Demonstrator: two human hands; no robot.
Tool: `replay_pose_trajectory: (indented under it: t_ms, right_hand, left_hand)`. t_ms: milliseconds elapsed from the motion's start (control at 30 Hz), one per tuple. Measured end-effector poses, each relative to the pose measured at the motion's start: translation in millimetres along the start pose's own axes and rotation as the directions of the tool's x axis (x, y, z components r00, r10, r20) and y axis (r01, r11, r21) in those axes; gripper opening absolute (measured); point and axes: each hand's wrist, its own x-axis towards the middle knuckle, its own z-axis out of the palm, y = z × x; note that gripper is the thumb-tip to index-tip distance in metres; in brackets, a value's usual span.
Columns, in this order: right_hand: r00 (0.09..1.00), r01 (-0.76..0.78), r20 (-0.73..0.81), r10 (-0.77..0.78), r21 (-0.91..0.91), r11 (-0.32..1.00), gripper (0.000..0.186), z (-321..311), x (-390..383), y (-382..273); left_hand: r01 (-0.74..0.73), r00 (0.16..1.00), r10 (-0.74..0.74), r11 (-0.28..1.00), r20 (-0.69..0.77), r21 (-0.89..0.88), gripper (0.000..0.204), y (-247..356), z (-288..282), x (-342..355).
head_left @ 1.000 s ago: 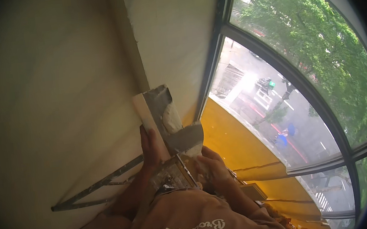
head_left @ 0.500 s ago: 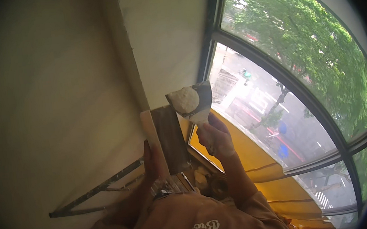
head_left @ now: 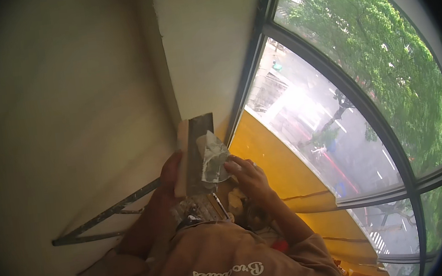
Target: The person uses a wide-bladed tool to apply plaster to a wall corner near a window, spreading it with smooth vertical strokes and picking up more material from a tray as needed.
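My left hand (head_left: 171, 173) is closed on a wide steel plastering blade (head_left: 200, 123) with a long pale wooden grip, held upright in front of my chest. My right hand (head_left: 248, 176), fingers bent, grips a smaller putty knife (head_left: 213, 155) smeared with white filler, which lies over the face of the wide blade. Its handle is mostly hidden. Behind both tools stands the plastered wall corner (head_left: 169, 73), with a rough edge running upward.
A dark metal triangular frame (head_left: 104, 210) lies against the left wall (head_left: 65, 112). A curved framed window (head_left: 328, 125) at the right overlooks a street and trees, above a yellow band (head_left: 279, 169). Below my hands are a spattered platform (head_left: 196, 211) and cluttered items.
Half a second ago the putty knife was raised to the right with a lump of filler; now it is turned and lowered onto the wide blade, which my left hand has lifted slightly.
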Motion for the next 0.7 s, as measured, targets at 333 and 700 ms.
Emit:
replay_pose_trajectory:
  t_ms: [333, 700]
  right_hand:
    - [0.602, -0.656, 0.136, 0.786, 0.646, 0.390, 0.056, 59.0, -68.0, 6.6]
    - [0.662, -0.318, 0.205, 0.721, 0.948, 0.023, 0.049, 107.1, -20.4, -32.3]
  left_hand:
    - [-0.338, 0.884, 0.380, 0.922, -0.273, 0.189, 0.047, -1.0, -10.3, 16.1]
    - [-0.374, 0.923, 0.380, 0.924, -0.067, 0.081, 0.057, -101.0, -3.5, 57.5]
